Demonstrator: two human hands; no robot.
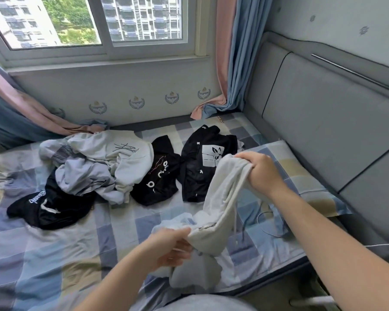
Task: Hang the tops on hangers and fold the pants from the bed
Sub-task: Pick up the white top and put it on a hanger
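Both hands clutched the white drawstring pants (220, 198): right hand (259, 170) high, left hand (171, 248) low, above the checked bed (54, 254) beneath the window (94, 21).

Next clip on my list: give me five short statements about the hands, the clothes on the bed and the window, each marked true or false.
1. The left hand and the right hand both grip the same pale grey garment. True.
2. Nothing but that garment is on the bed. False: a white sweatshirt and several black and grey clothes lie on it in a loose heap.
3. A black top with a white square print lies just beyond the right hand. True.
4. The left hand holds a hanger. False: it holds only the garment, and no hanger is in view.
5. The curtains cover the window. False: they hang at its sides, leaving the glass bare.
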